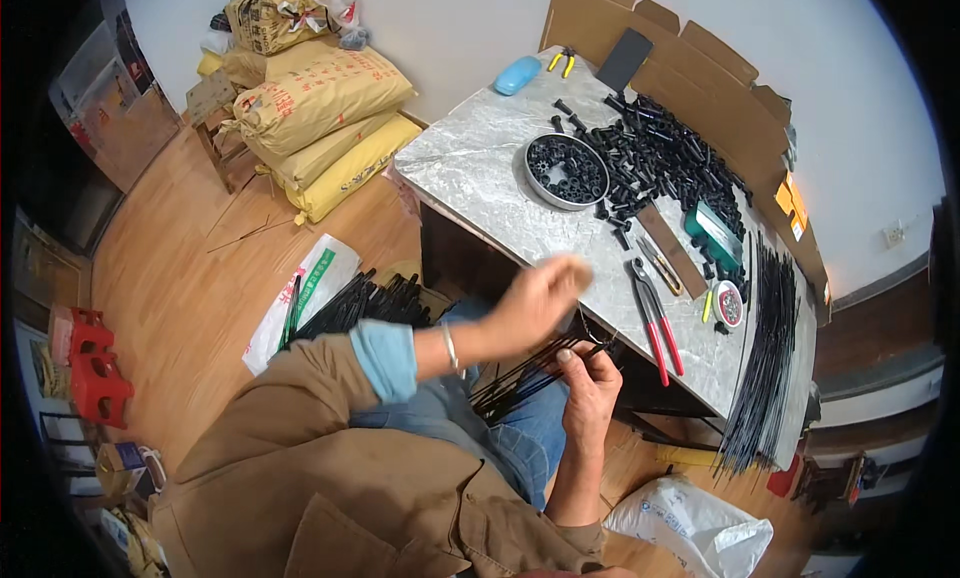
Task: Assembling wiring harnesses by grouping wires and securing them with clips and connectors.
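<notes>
My right hand (588, 390) is closed around one end of a bunch of thin black rods (515, 383), which slant down to the left over my lap. Just above them, close to the table's front edge, my left hand (540, 300) is smeared by motion, so its fingers and anything in them are unclear. Red-handled pliers (655, 323) lie on the table nearest my hands. Farther back, a round metal tin (567, 171) holds many small black nut-like pieces. Behind it spreads a pile of black bolt-like pieces (665, 148).
The grey marbled table (460, 143) has a cardboard screen (690, 58) along its back. More long black rods (765, 358) hang over its right end. Beside my left leg, black rods (370, 303) lie by a white sack (300, 308). Stacked yellow sacks (320, 103) stand far left.
</notes>
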Tool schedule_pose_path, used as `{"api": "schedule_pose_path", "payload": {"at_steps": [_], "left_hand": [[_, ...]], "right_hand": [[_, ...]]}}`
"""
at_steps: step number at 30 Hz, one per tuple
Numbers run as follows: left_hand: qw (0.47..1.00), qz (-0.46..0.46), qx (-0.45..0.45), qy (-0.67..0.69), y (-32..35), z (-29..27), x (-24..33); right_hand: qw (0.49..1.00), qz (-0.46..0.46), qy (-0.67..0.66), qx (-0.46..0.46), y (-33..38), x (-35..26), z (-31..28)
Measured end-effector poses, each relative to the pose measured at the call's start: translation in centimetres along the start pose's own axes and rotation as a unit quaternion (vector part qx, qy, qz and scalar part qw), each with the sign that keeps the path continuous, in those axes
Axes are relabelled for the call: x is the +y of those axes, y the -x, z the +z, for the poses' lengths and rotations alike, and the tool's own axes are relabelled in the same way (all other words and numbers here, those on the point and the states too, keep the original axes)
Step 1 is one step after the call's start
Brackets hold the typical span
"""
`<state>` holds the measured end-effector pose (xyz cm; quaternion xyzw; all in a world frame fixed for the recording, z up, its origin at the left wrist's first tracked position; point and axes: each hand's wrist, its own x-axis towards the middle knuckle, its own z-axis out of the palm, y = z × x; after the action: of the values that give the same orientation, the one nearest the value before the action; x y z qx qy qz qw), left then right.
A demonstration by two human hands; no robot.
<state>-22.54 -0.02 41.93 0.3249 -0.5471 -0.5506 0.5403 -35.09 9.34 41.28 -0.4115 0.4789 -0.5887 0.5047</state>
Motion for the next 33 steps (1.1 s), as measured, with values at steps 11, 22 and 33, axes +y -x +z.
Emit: {"api": "schedule_pose_path", "payload": {"at_steps": [11,22,33], "left_hand": [[0.705,0.174,0.011,-0.687,-19.0,-8.3,-2.4],[0.819,0.164,-0.002,-0.55,-17.8,-6.7,-0.6],[0.887,-0.342,-0.199,0.238,-3.4,-1.5,2.3]], "right_hand": [[0.999,0.028,-0.007,-0.033,-2.5,1.0,-0.8],[0.999,0.019,-0.021,-0.037,-3.5,1.1,-1.2],[0.998,0.025,-0.023,-0.059,-3.4,0.3,-1.0]]}}
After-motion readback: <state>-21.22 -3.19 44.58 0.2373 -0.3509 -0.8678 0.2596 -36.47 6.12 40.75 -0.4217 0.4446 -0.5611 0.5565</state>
